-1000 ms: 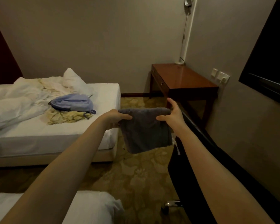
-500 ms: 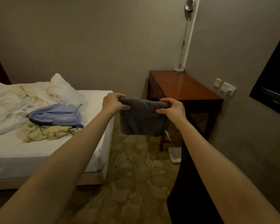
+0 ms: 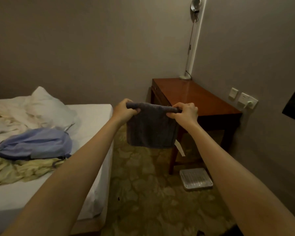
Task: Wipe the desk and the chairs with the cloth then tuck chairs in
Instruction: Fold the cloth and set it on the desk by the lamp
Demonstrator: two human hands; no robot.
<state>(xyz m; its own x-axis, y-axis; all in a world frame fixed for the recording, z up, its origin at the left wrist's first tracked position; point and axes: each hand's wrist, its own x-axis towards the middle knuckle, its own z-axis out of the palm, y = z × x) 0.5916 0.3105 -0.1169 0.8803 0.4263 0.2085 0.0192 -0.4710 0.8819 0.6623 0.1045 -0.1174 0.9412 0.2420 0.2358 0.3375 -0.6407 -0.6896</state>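
Bed: the bed [image 3: 92,120] and the blue backpack [image 3: 34,143] sit further left than a second ago, so the person has walked forward.
Left hand: the left hand [image 3: 124,109] is curled round the cloth's top-left corner, thumb underneath.
Cloth: the grey cloth [image 3: 152,130] hangs in the air between both hands, in front of the desk's near corner and not touching it. Its top edge now looks rolled over, where before it hung flat (dim light, might just be a fold).
Right hand: the right hand [image 3: 186,112] pinches the top-right corner, fingers curled over it.
Desk: the desk [image 3: 194,97] is way closer now, with the lamp [image 3: 192,40] at its back corner. No wiping yet; I'd guess the desktop goes first.
Chair: the black chair from a second ago has slid out of frame.
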